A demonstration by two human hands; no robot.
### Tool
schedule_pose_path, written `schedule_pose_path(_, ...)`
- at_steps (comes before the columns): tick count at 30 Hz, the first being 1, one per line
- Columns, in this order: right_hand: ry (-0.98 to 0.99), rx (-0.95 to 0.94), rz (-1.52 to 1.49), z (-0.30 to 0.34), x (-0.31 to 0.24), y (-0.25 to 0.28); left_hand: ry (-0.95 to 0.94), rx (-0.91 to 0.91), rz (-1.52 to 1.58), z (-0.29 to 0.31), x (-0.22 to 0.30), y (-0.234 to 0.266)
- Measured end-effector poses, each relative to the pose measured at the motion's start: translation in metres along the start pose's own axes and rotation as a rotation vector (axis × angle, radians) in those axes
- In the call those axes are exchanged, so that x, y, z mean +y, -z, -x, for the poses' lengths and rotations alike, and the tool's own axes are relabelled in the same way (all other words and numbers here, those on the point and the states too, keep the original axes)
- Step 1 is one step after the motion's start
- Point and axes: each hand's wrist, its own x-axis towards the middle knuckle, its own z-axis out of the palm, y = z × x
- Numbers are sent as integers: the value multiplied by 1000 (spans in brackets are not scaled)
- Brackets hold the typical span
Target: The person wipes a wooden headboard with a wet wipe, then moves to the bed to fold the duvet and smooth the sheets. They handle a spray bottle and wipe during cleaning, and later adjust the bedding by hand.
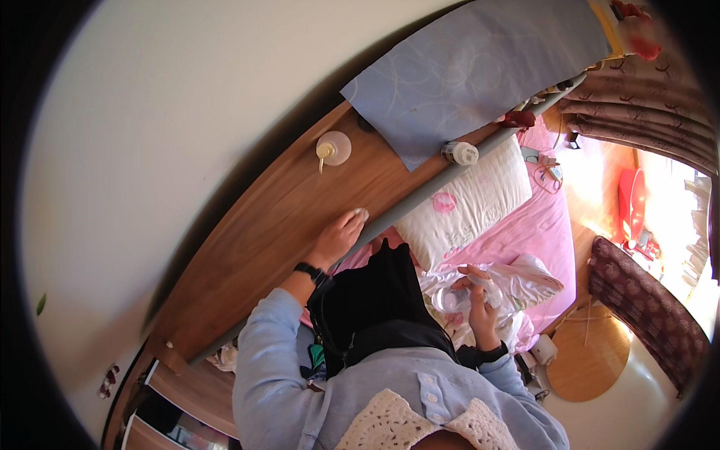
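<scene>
While the person leans over the long wooden bench (247, 238), which runs along the pale wall with a grey edge strip on its near side, the pink-sheeted bed (553, 225) lies to the right of it. Over the bench's far end spreads a blue-grey mat (472, 71) with pale looping lines, its nearest corner pointing back toward the person. Next in size is the white pillow (476, 199) with a pink motif, on the bed close to the edge strip. A round wooden top (589, 358) shows beyond the bed at the lower right.

The left hand (339, 238), a black watch (312, 274) on its wrist, rests on the bench near the strip; its grip is drawn in, fingers bent around a small object. The right hand (481, 306) is raised in front of the bed, its grip partly closed about a clear plastic container (448, 301), which shows on both sides of the fingers; whether that is one piece or two cannot be told.

On the bench, well beyond the left hand, is a pump bottle (336, 148) with a yellowish nozzle. Smaller, a white capped bottle (460, 154) sits just beside the mat, by the strip. Smallest is the white object (363, 214) at the left fingertips, too little visible to identify.
</scene>
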Motion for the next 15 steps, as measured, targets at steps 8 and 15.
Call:
schedule_pose_path(8,27,-2,-8,1,2,-6,248,168,37,-145,9,-50)
schedule_pose_path(15,36,-11,6,1,-1,-2,179,225,60,-93,-1,-43)
